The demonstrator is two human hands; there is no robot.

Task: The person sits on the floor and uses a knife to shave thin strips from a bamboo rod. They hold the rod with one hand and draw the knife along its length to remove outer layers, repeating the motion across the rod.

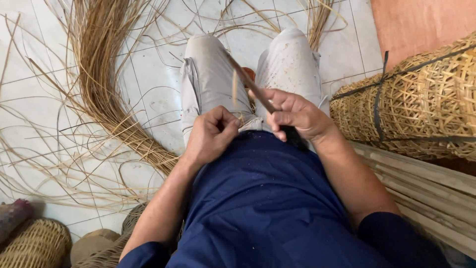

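Seated on the tiled floor [148, 64]. My right hand [297, 116] is clenched round a dark-handled knife [258, 92], blade angled far-left over my lap. My left hand [213, 134] pinches a thin pale rattan strip [234, 85] beside the blade. Step in hand, I judge: shaving the strip. Next stroke needs steady tension and a shallow blade angle.

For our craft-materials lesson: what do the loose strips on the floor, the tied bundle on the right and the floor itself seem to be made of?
Loose strips: probably rattan or cane, tan, matte, fibrous.
Tied bundle: open-weave cane sheets, likely the same fibre, bound with dark straps.
Floor: pale glazed tiles, grout lines visible.
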